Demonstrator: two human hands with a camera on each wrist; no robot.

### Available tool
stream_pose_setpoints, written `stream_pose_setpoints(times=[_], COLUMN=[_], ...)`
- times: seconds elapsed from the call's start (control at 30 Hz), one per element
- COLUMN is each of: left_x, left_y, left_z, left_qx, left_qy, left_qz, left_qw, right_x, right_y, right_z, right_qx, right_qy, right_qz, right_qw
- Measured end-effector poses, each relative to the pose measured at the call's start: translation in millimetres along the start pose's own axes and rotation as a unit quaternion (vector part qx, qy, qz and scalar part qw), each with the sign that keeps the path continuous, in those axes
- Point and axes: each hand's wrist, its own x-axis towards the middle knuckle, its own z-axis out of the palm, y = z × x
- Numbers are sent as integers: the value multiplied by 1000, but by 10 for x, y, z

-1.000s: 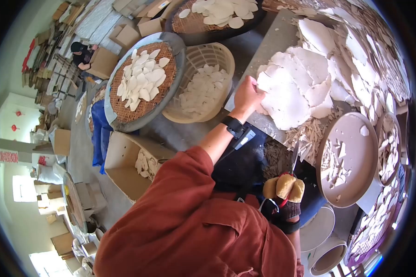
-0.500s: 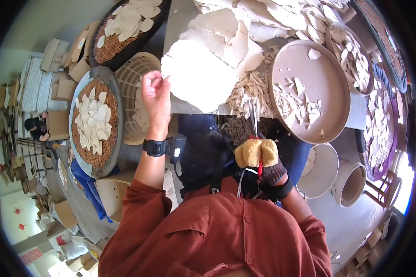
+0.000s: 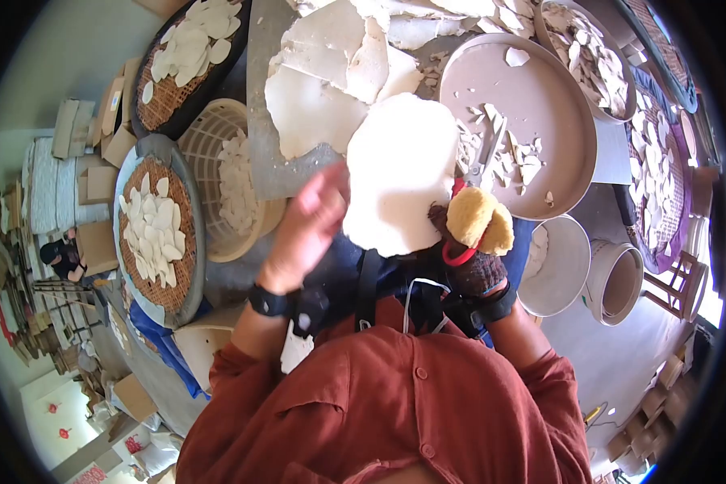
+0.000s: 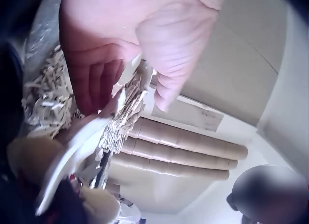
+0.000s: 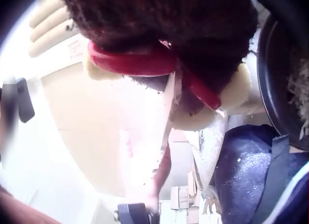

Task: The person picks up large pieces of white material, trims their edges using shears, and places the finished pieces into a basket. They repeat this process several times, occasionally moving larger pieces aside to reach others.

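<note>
A thin pale sheet with a rounded, uneven outline stands in front of the body, brightly lit. My bare left hand is at its left edge, blurred in the head view. In the left wrist view the fingers and thumb stand apart, with the sheet's edge below them. My right hand, in a dark glove with yellow padded finger covers, grips red-handled scissors. The scissor blades point away over the tray, and the gloved thumb lies at the sheet's right edge.
More broken sheets lie on the grey table. A round tray with offcuts stands at right, buckets below it. At left are a plastic basket of pieces and a woven tray of cut pieces.
The sheet has come off the table stack toward the body and to the right. My left hand moved right with it, and the right hand has come up to the sheet with the scissors.
</note>
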Motion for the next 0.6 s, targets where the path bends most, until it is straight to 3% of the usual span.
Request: stream_pose_setpoints(times=[0.1,0.13,0.17,0.2,0.23,0.27,0.3,0.33,0.37,0.4,0.43,0.47,0.5,0.57,0.6], left_x=[-237,-244,-247,-220,-177,-146,-102,-64,-45,-36,-26,-16,-17,-42,-88], left_y=[-339,-461,-518,-581,-621,-609,-474,-372,-280,-202,-128,-63,-28,-12,-22], left_z=[195,219,228,174,114,45,55,10,-54,-139,-193,-222,-220,-111,-23], left_qx=[133,136,105,55,5,-49,-50,-25,1,40,78,115,152,229,254], left_qy=[-4,40,67,111,155,201,201,206,214,192,182,171,157,106,82], left_qz=[-12,5,19,36,54,87,127,159,189,205,209,210,209,177,146], left_qw=[991,990,992,992,986,975,970,965,958,959,958,956,953,951,953], right_x=[76,76,75,30,53,78,-3,-74,-143,-143,-117,-112,-101,-33,32], right_y=[-106,-82,-59,115,173,227,318,378,421,357,257,145,-20,-518,-767], right_z=[-28,6,40,203,294,382,371,344,355,337,252,156,-8,-443,-620], right_qx=[89,172,254,390,688,893,714,460,458,668,799,839,850,802,750], right_qy=[-4,-10,-13,-14,-48,-116,-78,-66,-36,-17,-2,-1,-27,-103,-132], right_qz=[55,68,83,99,38,20,38,77,107,167,205,220,213,144,105], right_qw=[995,983,964,915,723,435,695,882,882,725,565,497,481,571,640])
